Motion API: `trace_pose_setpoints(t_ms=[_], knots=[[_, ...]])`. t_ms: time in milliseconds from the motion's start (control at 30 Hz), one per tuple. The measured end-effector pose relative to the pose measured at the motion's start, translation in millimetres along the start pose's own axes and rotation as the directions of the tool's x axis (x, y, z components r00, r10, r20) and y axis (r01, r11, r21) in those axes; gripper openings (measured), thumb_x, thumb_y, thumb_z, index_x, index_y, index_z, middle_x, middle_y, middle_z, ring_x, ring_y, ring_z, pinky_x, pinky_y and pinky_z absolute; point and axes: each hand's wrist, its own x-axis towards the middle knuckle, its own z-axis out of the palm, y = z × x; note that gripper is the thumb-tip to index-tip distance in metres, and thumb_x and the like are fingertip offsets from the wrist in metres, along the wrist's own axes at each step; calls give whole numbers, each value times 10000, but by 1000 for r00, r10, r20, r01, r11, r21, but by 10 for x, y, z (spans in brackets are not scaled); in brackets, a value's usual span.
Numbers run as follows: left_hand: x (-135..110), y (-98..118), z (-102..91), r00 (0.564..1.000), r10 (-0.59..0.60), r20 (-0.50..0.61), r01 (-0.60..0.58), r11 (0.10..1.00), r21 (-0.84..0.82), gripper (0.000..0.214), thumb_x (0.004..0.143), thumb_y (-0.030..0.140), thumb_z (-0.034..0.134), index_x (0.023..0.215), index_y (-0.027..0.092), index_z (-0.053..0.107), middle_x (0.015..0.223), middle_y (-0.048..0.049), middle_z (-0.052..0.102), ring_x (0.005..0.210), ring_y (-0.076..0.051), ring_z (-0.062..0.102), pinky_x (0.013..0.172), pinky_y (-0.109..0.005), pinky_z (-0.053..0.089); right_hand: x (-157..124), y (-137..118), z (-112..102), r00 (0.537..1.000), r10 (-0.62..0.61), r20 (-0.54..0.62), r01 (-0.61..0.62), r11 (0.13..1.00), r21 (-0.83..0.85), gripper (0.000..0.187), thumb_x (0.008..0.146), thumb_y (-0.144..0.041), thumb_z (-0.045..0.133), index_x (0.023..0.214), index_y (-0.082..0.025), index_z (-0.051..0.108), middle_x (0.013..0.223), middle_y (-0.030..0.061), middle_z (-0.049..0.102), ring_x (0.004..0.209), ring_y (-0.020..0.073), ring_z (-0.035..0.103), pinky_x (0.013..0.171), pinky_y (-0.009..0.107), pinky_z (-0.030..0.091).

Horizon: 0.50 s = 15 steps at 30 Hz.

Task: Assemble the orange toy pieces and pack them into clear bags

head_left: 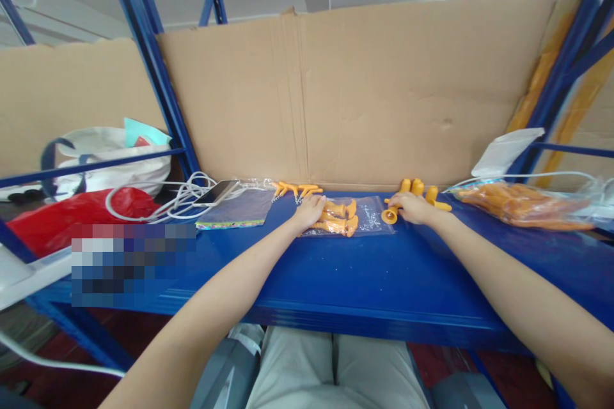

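My left hand [311, 212] curls over the left ends of several orange plastic pieces [338, 225], which have flared ends. They lie at a clear plastic bag [373, 214] on the blue shelf; I cannot tell whether they are inside it or on top. To the right, my right hand [413, 208] has its fingers closed on an orange funnel-shaped piece [389, 215], its round opening facing me. Around that hand stand several more orange rounded pieces [417, 187]. Behind my left hand lie small orange branched pieces with metal spirals [288, 189].
Clear bags with a coloured edge [240, 208], a phone [217, 193] and white cables [185, 195] are on the left. A red bag [91, 211] sits farther left. At right lies a bag of orange parts [518, 204]. Cardboard [384, 96] walls the back.
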Motion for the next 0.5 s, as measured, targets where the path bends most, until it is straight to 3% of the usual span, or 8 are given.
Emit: trace_pose_setpoints(t_ms=[100, 233, 333, 500], knots=[[11, -34, 3, 1000, 7, -7, -7, 1000, -10, 411, 931, 372, 334, 1161, 161, 602, 1254, -108, 597, 1249, -225, 479, 1111, -409, 287, 7, -32, -100, 1000, 15, 27, -15, 1000, 7, 359, 801, -78, 452, 1013, -235, 697, 1170, 107, 657, 1143, 286, 545, 914, 451, 407], [13, -41, 2, 1000, 10, 4, -10, 1000, -18, 424, 930, 388, 326, 1162, 168, 604, 1256, -102, 599, 1256, -222, 475, 1113, -407, 284, -7, -29, -311, 997, 54, -47, -55, 998, -29, 361, 803, -113, 459, 1020, -274, 699, 1144, 70, 672, 1138, 285, 539, 988, 541, 315], [2, -22, -3, 1000, -3, 7, 3, 1000, -24, 424, 928, 373, 327, 1169, 153, 598, 1283, -110, 584, 1266, -223, 467, 1118, -398, 275, -22, -65, -430, 999, 44, -2, -44, 997, -60, 332, 773, -124, 499, 973, -274, 717, 1118, 60, 684, 1126, 298, 544, 1006, 602, 249], [-9, -1, -8, 1000, -23, 2, 23, 1000, -12, 417, 924, 347, 330, 1174, 138, 591, 1298, -118, 575, 1264, -229, 469, 1112, -396, 285, -29, -160, -461, 997, -10, 76, 12, 999, -30, 268, 740, -133, 547, 858, -273, 742, 967, 55, 726, 1005, 286, 604, 949, 533, 337]])
